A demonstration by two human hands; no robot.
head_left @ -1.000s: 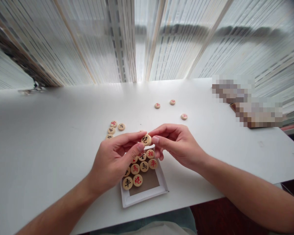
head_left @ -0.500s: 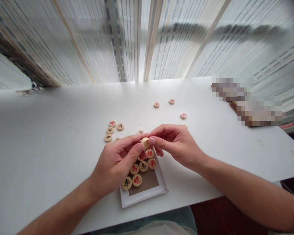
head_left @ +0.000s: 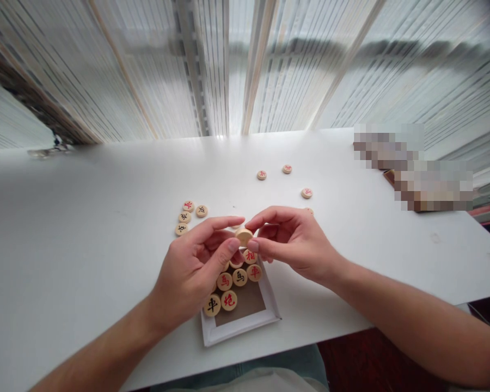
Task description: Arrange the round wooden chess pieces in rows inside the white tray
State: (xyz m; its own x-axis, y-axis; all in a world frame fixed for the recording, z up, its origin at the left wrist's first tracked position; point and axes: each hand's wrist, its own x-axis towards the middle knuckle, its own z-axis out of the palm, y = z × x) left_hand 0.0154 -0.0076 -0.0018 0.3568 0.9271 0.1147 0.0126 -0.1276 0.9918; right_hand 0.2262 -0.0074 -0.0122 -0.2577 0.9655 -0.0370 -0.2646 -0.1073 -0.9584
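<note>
Between my two hands, just above the box, is a round wooden Chinese chess piece [head_left: 244, 236], its plain edge and a blank face showing. My right hand [head_left: 298, 237] pinches it from the right with thumb and forefinger. On the other side, the thumb of my left hand [head_left: 198, 256] touches it, and the left forefinger arches over the top. Below lies a shallow white-rimmed box [head_left: 245, 326] with several pieces inside, among them a red-marked piece [head_left: 229, 300] and a black-marked piece [head_left: 212, 305]. My left hand hides part of the box.
Several small pieces [head_left: 201, 210] lie left of my hands on the white table [head_left: 85, 234]. Farther back are red-marked pieces [head_left: 286, 169]. A blurred-out boxlike object [head_left: 424, 190] rests at the back right. Blinds [head_left: 212, 71] hang behind the table.
My fingers have opened a little around the piece, and the left forefinger has lifted. The piece has turned slightly, showing more of its blank face.
</note>
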